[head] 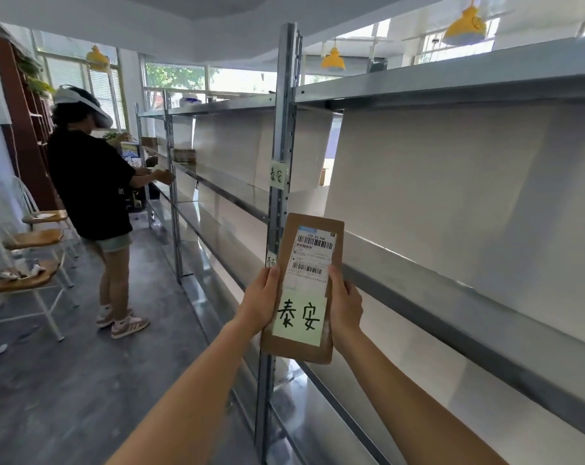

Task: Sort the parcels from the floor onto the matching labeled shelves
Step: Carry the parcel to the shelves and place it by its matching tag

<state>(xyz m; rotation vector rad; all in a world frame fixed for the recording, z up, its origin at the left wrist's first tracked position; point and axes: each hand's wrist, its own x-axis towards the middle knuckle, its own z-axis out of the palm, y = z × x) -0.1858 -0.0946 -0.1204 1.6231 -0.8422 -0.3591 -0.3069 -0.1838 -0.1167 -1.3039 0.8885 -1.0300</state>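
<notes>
A long metal shelf rack fills the right side and runs away toward the far left, its grey shelves backed by white panels. A grey upright post stands in the middle of the view. The dark floor stretches along the left of the rack.

At far left a second person in a black top and a white headset stands facing the rack, both hands reaching toward a far shelf. Behind that person, 3 wooden-seated chairs with white frames line the left wall. 3 yellow lamps hang from the ceiling.

In the near middle, a flat brown cardboard parcel is held upright in the air, just in front of the post and not resting on any shelf. The left hand grips its left edge, fingers wrapped behind and thumb on the front. The right hand is closed on its right edge in the same way. A white shipping label with barcodes covers the parcel's upper front. Below it sits a pale green note with 2 handwritten characters. A similar green tag is stuck on the post higher up, and another small tag peeks out beside the parcel's left edge.
</notes>
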